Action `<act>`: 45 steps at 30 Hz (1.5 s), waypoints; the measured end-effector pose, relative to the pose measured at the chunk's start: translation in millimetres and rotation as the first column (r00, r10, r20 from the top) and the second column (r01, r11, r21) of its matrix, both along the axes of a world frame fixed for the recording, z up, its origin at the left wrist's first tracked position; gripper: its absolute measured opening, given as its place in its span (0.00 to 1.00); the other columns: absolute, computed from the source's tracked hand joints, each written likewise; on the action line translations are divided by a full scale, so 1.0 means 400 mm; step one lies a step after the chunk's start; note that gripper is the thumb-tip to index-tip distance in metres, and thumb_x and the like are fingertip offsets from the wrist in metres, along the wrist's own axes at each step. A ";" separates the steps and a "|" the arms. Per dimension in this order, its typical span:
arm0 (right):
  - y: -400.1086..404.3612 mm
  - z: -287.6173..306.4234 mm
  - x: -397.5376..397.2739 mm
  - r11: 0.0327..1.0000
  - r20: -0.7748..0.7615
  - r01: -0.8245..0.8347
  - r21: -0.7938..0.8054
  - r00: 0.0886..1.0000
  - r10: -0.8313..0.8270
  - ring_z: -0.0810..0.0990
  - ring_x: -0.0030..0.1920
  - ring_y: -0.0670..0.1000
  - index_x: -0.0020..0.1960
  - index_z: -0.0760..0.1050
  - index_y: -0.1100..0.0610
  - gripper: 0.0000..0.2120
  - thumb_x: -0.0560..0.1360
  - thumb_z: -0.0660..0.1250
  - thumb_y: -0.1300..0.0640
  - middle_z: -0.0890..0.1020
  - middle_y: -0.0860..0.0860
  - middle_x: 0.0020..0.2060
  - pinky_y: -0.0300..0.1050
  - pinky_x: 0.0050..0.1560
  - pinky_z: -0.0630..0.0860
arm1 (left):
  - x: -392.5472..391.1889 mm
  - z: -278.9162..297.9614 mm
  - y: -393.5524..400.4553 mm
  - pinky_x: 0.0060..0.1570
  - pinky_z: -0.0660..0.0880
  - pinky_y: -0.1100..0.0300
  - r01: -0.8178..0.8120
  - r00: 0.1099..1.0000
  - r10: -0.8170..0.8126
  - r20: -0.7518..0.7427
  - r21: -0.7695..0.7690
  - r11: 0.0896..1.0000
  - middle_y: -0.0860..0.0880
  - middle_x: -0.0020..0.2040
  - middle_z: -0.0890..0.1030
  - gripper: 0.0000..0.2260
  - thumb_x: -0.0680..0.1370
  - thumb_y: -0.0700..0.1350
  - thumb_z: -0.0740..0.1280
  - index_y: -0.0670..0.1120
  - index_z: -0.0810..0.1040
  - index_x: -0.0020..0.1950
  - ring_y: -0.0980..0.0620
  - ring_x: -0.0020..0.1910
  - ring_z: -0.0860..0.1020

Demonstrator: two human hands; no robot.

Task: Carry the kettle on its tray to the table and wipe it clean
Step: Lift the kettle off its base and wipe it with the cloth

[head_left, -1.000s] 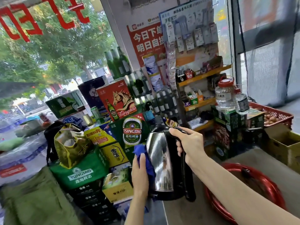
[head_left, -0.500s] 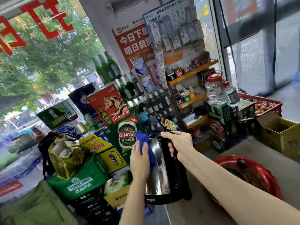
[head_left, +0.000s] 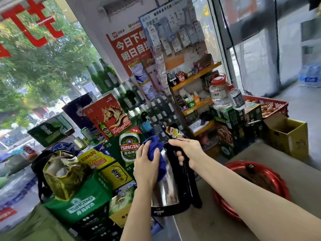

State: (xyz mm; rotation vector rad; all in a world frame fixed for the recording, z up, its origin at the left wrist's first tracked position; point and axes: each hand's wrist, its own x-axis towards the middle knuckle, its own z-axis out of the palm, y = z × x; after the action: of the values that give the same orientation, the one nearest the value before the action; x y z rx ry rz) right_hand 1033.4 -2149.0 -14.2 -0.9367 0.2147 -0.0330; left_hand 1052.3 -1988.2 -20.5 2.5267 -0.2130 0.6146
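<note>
A steel kettle (head_left: pixel 166 190) with a black base and black handle stands at the left edge of the grey table (head_left: pixel 281 164). My right hand (head_left: pixel 189 152) grips the top of its handle. My left hand (head_left: pixel 147 164) presses a blue cloth (head_left: pixel 157 153) against the kettle's upper left side, near the lid. The red round tray (head_left: pixel 231 211) lies on the table to the right of the kettle, partly hidden by my right forearm.
Stacked Tsingtao beer boxes (head_left: pixel 129 148) and a green bag (head_left: pixel 81 204) crowd the floor left of the table. Orange shelves (head_left: pixel 196 79) with goods stand behind. A yellow cardboard box (head_left: pixel 288 136) and a red crate (head_left: pixel 271 106) sit at the right.
My left hand has slid the blue cloth up the kettle's side from the middle to near the top. My right hand has kept its hold on the handle.
</note>
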 end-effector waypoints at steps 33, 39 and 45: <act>-0.100 0.061 -0.044 0.997 0.182 -0.073 -0.033 0.980 0.078 0.62 0.21 0.49 0.58 0.80 0.58 0.15 0.72 0.75 0.57 0.70 0.52 0.24 0.38 0.22 0.61 | 0.055 0.085 0.001 0.64 0.72 0.49 0.196 0.972 -0.233 -0.032 -0.435 0.879 0.47 0.67 0.77 0.35 0.72 0.73 0.61 0.53 0.72 0.72 0.48 0.61 0.78; -0.100 0.060 -0.068 0.994 0.193 -0.092 -0.062 0.976 0.103 0.61 0.20 0.48 0.57 0.81 0.58 0.14 0.72 0.74 0.57 0.68 0.51 0.23 0.37 0.22 0.59 | 0.074 0.071 0.066 0.43 0.79 0.56 0.005 0.814 -0.557 -0.162 -0.958 0.286 0.46 0.44 0.86 0.15 0.77 0.55 0.63 0.46 0.82 0.51 0.49 0.39 0.84; -0.087 0.045 -0.048 0.996 0.134 0.053 -0.078 0.990 -0.042 0.62 0.18 0.47 0.53 0.83 0.58 0.11 0.71 0.75 0.56 0.69 0.50 0.21 0.35 0.20 0.60 | 0.097 -0.189 0.114 0.24 0.77 0.63 -0.459 0.761 -0.441 -0.476 -0.875 0.152 0.42 0.49 0.79 0.22 0.84 0.57 0.49 0.49 0.78 0.45 0.49 0.23 0.80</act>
State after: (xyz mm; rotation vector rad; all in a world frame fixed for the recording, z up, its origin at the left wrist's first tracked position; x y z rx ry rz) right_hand 1014.4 -2183.7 3.9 -1.0071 0.1137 -0.1484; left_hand 1091.2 -1942.4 -96.0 1.1511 0.4099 -0.2490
